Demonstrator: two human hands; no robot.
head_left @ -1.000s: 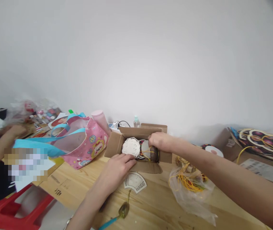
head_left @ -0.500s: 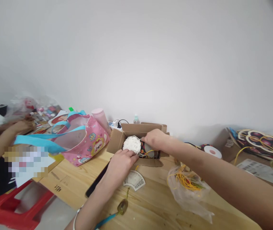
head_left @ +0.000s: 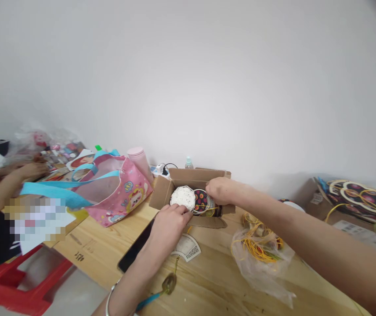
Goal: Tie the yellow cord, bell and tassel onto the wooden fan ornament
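Observation:
An open cardboard box stands on the table with round pieces packed inside. My left hand reaches over its front edge, fingers bent against the lower rim of a white, textured round disc. Beside that disc is a dark round piece with a floral pattern and pale rim. My right hand is inside the box's right part, its fingers curled at the upper right edge of the round pieces; the fingertips are partly hidden. Just in front of the box lies a white fan-shaped cutout with a cord and tassel.
A phone lies by my left forearm. Left of the box are a pink tote bag and a pink cup. A plastic bag of yellow cords is at right, near patterned pieces. Another person's hand works far left.
My right hand has shifted slightly right along the round pieces, uncovering the floral round piece beside the white disc. My left hand stays at the white disc.

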